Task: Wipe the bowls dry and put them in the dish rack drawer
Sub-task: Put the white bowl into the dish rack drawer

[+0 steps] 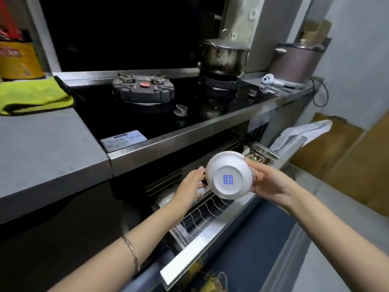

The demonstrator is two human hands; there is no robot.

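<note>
Reached up from the lower frame, left hand (189, 186) and right hand (267, 184) are curled round a white bowl (229, 175), held base-up at centre over the open dish rack drawer (202, 216). Wiping is judged done and placing is still pending.

Drawer (202, 249) open: front wire slots (207, 210) free. Cooktop edge (179, 144) overhangs rear; white dish (166, 200) at left, held bowl (229, 175) above middle.

A steel pot (223, 57) (lidded) sits on the right burner (219, 83); a pink cooker (294, 62) stands nearby.
</note>
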